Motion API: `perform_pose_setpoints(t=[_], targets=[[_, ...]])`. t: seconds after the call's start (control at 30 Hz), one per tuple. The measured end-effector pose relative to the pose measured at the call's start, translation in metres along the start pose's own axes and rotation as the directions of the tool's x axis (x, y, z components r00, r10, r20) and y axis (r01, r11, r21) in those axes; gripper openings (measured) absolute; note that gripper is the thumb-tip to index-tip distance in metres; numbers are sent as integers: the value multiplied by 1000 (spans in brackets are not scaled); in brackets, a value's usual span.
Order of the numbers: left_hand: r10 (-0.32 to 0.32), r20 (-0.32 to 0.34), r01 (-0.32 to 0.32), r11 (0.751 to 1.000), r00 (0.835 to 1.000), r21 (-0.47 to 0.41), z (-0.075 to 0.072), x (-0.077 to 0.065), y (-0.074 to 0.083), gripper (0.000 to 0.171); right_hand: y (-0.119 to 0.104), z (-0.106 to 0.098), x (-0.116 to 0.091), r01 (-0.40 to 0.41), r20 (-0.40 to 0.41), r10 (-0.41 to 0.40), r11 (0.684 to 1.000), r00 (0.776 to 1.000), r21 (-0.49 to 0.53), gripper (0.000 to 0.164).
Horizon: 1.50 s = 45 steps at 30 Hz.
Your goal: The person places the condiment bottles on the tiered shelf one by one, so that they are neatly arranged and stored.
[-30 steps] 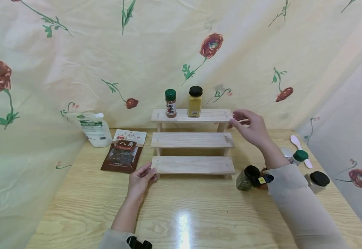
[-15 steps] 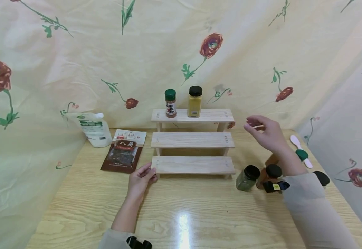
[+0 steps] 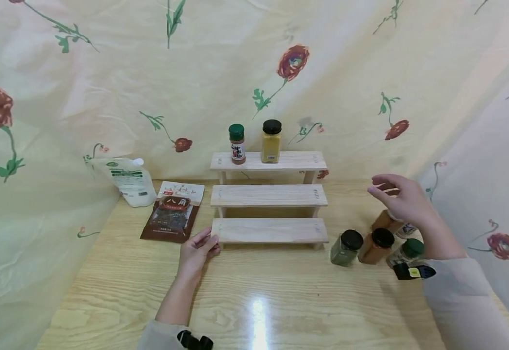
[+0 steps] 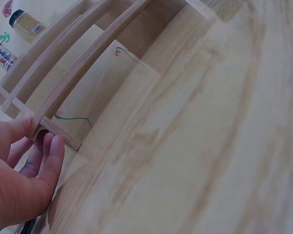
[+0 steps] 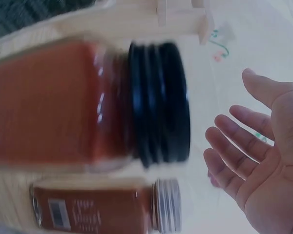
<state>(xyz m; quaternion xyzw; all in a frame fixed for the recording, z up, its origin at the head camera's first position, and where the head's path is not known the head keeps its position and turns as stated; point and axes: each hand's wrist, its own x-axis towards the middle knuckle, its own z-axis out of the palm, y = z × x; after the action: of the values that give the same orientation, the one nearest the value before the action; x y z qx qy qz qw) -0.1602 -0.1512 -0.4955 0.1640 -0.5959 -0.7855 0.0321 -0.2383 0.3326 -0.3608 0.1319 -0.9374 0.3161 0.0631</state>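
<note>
A three-tier wooden spice rack (image 3: 268,229) stands mid-table. My left hand (image 3: 196,253) pinches the left end of its lowest shelf; the left wrist view shows the thumb on top and fingers curled beneath. On the top shelf are a green-capped spice bottle (image 3: 238,146) and a black-capped yellow spice jar (image 3: 271,143). My right hand (image 3: 400,197) hovers over the spice jars at right, palm empty and fingers loosely bent. Nearest in the right wrist view is a black-capped reddish-brown spice jar (image 5: 63,102), beside a silver-capped one (image 5: 112,209).
A black-capped jar of green spice (image 3: 344,250) stands right of the rack, with a green-capped jar (image 3: 412,249) further right. A brown star anise packet (image 3: 171,216) and a white spouted pouch (image 3: 132,182) lie at left. Floral cloth (image 3: 346,73) hangs behind.
My right hand has drawn away from the rack's top shelf, moving right and slightly down over the jars. My left hand has kept its hold on the rack.
</note>
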Motion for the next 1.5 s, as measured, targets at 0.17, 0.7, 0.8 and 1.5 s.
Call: perform_pose_setpoints(t=[0.17, 0.7, 0.8, 1.5], targets=[[0, -1, 0, 1000, 1000, 4, 0, 1, 0, 42, 15, -6, -5, 22, -23, -22, 1000, 999, -10, 48], [-31, -2, 31, 998, 1000, 46, 0, 0, 4, 41, 47, -13, -30, 22, -25, -24, 997, 999, -77, 44], [-29, 2, 29, 998, 1000, 53, 0, 0, 5, 42, 53, -13, -33, 27, -29, -30, 996, 999, -81, 44], [-47, 13, 46, 998, 999, 51, 0, -4, 4, 43, 67, -14, -41, -3, 86, 14, 991, 996, -136, 57]])
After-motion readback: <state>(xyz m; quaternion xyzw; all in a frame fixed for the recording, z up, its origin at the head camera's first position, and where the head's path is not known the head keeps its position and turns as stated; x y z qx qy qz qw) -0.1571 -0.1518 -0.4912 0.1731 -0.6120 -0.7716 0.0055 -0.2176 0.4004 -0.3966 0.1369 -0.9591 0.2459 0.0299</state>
